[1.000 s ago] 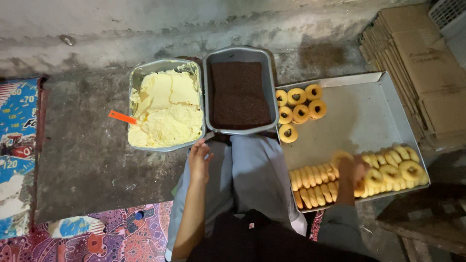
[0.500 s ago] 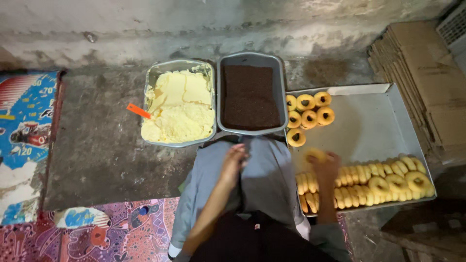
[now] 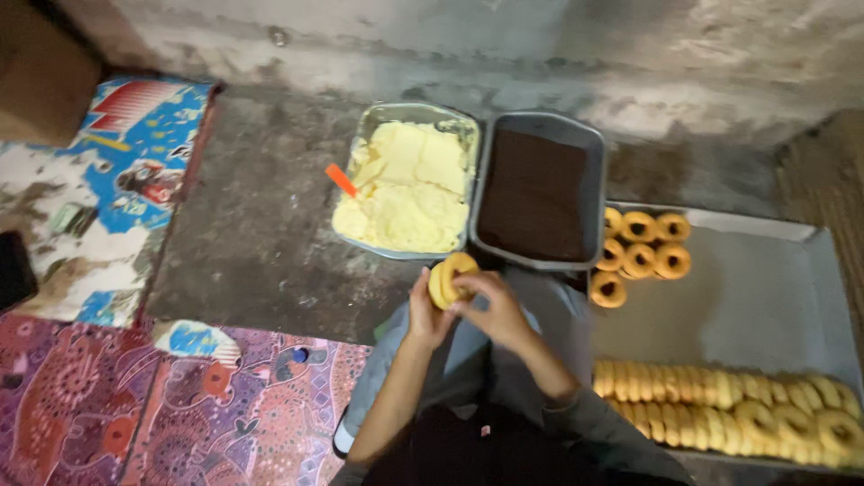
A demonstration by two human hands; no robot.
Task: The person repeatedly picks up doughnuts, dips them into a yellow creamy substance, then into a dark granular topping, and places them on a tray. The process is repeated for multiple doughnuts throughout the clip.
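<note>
Presently both hands, left hand [image 3: 426,315] and right hand [image 3: 490,310], pinch one golden ring-shaped pastry [image 3: 449,278] at six o'clock of the grey tray of yellow cream [image 3: 407,187]. It looks light, soft, crumbly; rim holds suit best.

A rough, dark concrete floor [image 3: 261,225] is carrying everything here, running up to a pale, stained wall at twelve o'clock. Near the centre, a metal pan of yellow cream [image 3: 409,184] is sitting directly on it, touching a grey pan of dark brown filling [image 3: 538,191] on its three o'clock side. At about four o'clock, a large flat metal tray [image 3: 756,288] is lying on the floor, its corner just beside the brown pan. Towards nine o'clock, a worn blue printed sheet [image 3: 108,189] is covering the concrete, and at seven o'clock a purple patterned mat [image 3: 135,405] is spreading over it.
</note>
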